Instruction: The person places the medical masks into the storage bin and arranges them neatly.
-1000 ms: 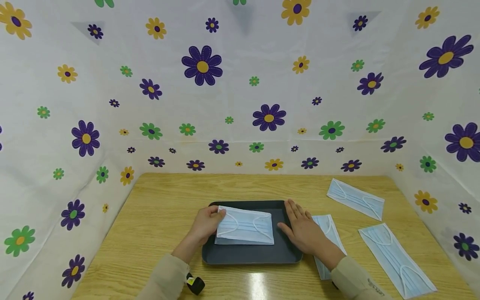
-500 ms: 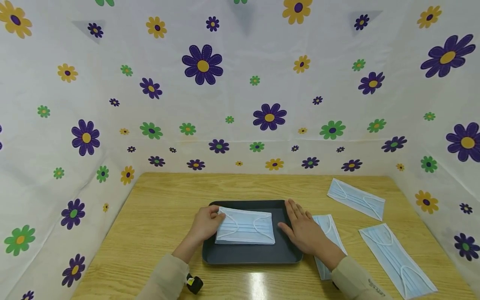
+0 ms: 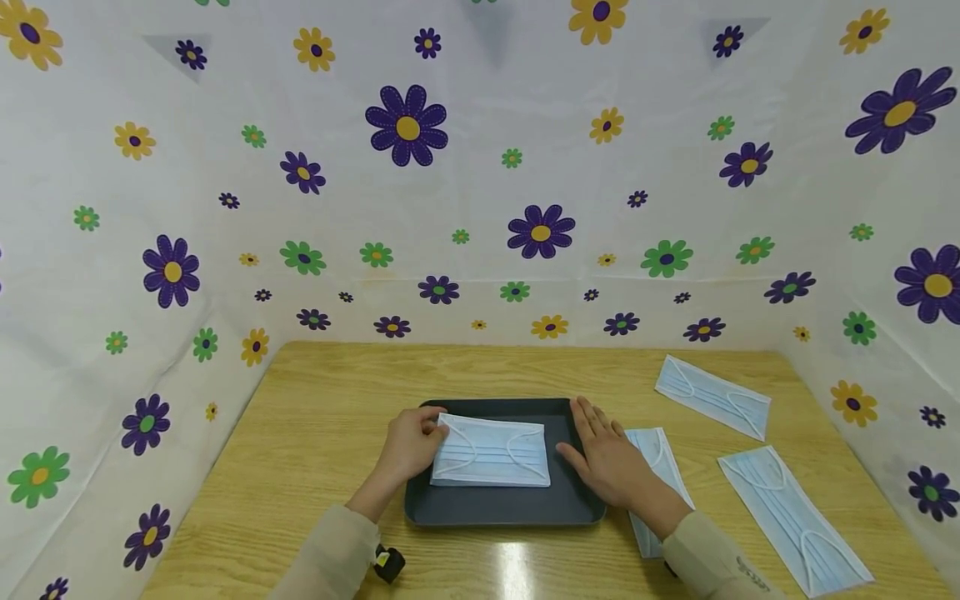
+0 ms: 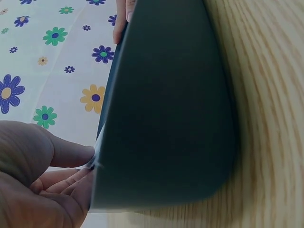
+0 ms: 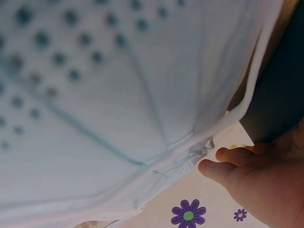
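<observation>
Head view: left hand [image 3: 408, 444] pinches the left end of a mask [image 3: 491, 452] over the tray [image 3: 510, 510]. Right hand [image 3: 609, 457], fingers straight, rests at tray's right edge.

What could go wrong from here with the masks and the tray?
The left hand pinches one end of the mask in the tray, so the mask might shift crooked. The right hand lies at the tray's right end and might nudge it. The right wrist crosses over another mask and could drag it.
</observation>
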Available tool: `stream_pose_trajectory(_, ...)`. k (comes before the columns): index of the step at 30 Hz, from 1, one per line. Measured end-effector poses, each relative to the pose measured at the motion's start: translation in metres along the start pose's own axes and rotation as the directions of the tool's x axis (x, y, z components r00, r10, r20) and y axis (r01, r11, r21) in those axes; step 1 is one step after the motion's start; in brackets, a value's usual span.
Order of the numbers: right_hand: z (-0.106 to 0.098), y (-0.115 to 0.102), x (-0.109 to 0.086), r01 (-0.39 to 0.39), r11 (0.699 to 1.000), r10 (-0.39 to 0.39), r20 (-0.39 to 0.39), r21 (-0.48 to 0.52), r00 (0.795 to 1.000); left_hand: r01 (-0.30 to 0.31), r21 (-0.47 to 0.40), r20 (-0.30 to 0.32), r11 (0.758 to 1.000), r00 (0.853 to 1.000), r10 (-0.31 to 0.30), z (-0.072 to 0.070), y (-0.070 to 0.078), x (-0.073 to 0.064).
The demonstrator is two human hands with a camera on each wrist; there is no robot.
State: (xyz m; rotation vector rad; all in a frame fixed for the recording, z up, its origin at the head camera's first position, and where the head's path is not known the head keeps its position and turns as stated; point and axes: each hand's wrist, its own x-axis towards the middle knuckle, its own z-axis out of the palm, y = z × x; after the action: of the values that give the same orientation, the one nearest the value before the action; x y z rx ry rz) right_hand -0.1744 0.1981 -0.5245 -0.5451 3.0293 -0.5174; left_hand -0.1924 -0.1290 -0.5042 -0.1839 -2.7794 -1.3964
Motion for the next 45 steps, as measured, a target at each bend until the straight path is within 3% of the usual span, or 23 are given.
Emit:
stream_pose_trajectory(20,-0.001,0.0,0.0,0.005,1.0,-0.005,0.011,0.0,1.0,-0.015,0.06,-0.084,0.998,0.996,0.019,-0.007,0.003,-0.003)
stream_pose_trajectory(27,-0.001,0.0,0.0,0.01,1.0,-0.01,0.004,-0.004,1.0,0.055,-0.052,-0.09,0.997,0.994,-0.06,-0.014,0.0,-0.004)
stream_pose_trajectory(37,-0.001,-0.001,0.001,0.016,1.0,-0.016,-0.004,-0.003,1.0,0.089,-0.143,-0.083,0.986,0.991,-0.102,-0.022,-0.003,-0.004)
stream_pose_trajectory(41,-0.002,-0.001,0.001,0.014,1.0,-0.014,-0.002,-0.006,1.0,0.073,-0.171,-0.086,0.982,0.992,-0.089,-0.025,-0.005,-0.005)
stream_pose_trajectory(45,-0.003,-0.002,0.0,0.012,1.0,-0.012,0.001,-0.005,1.0,0.006,-0.146,-0.111,0.989,0.994,-0.023,-0.028,-0.006,-0.007)
